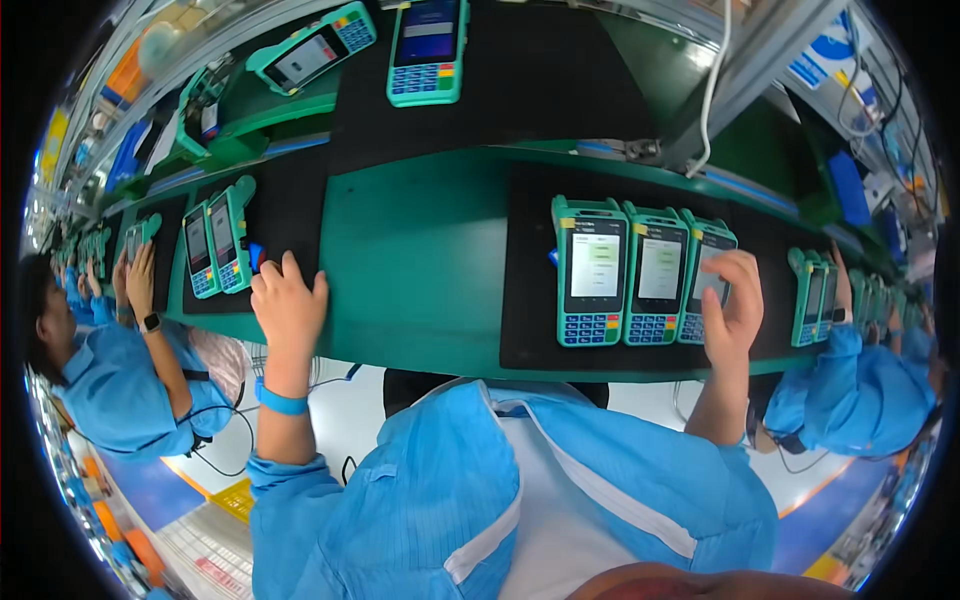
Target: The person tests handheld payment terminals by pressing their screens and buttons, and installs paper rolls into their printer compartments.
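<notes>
Three teal handheld payment terminals stand side by side on a black mat to my right: the left one, the middle one and the right one. Their screens are lit. My right hand is over the right terminal, fingers curved and thumb apart, its fingertips at the screen. Whether they touch the glass I cannot tell. My left hand rests on the edge of another black mat with its fingers spread, holding nothing. Just beyond its fingers lies a small blue piece. Two more terminals, one left and one right, lie beside it.
Green bench surface lies between the mats. On the raised shelf are an upright terminal and a tilted one. A white cable hangs by a metal post. Co-workers in blue sit left and right.
</notes>
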Available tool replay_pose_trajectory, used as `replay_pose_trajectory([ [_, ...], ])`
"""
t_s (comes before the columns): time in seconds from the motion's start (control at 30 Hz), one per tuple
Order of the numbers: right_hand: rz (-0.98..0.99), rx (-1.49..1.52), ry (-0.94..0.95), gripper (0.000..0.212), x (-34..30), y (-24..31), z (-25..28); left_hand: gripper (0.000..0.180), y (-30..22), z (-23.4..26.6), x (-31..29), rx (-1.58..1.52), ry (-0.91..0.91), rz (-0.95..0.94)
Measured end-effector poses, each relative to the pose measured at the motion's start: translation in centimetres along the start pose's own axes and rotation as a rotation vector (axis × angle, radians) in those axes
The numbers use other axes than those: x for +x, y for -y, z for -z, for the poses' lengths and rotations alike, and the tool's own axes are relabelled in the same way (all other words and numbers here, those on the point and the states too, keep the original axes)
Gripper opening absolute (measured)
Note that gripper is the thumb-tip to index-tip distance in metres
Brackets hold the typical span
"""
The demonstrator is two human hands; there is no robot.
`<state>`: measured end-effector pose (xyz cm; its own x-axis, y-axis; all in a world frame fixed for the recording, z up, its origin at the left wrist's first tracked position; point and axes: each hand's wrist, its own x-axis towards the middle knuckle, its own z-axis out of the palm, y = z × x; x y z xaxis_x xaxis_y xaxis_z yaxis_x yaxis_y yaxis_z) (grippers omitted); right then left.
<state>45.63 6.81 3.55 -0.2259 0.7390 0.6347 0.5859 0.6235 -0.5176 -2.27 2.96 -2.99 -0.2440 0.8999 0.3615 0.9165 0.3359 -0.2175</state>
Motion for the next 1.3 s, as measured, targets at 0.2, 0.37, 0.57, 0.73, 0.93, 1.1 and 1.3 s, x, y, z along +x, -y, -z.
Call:
replay_pose_trajectory([
  [0.2, 0.362, 0.06, 0.34, 0.047, 10.9, 4.4, -4.9, 0.053, 2.8, 1.0, -0.6, 0.014, 0.111, -0.141],
  [0.37, 0.341, 0.198, 0.495, 0.042, 18.9, 5.1, -13.7, 0.033, 1.3, -1.1, 0.6, 0.135, -0.042, -0.215],
  [0.57, 0.003, 0.258, 0.472, 0.051, 24.1, 1.2, -20.5, 0.005, 1.0, -4.1, 1.4, 0.257, -0.027, -0.013],
  [0.73, -0.032, 0.369, 0.322, 0.048, 24.9, 1.6, -18.4, 0.006, 0.2, -2.7, 2.4, 0.21, -0.04, -0.136],
  [0.93, 0.079, 0.403, 0.324, 0.044, 23.3, 1.9, -16.1, 0.005, -3.0, 0.0, 2.1, 0.11, -0.016, -0.241],
  [1.1, -0.01, 0.61, 0.484, 0.029, 20.7, 5.0, -15.2, 0.004, -10.6, 3.9, -1.9, -0.044, -0.052, -0.428],
  [1.3, -0.077, 0.966, 0.905, 0.023, 15.2, 16.5, -11.3, 0.01, -17.9, 6.4, -5.2, -0.228, 0.073, -0.425],
])
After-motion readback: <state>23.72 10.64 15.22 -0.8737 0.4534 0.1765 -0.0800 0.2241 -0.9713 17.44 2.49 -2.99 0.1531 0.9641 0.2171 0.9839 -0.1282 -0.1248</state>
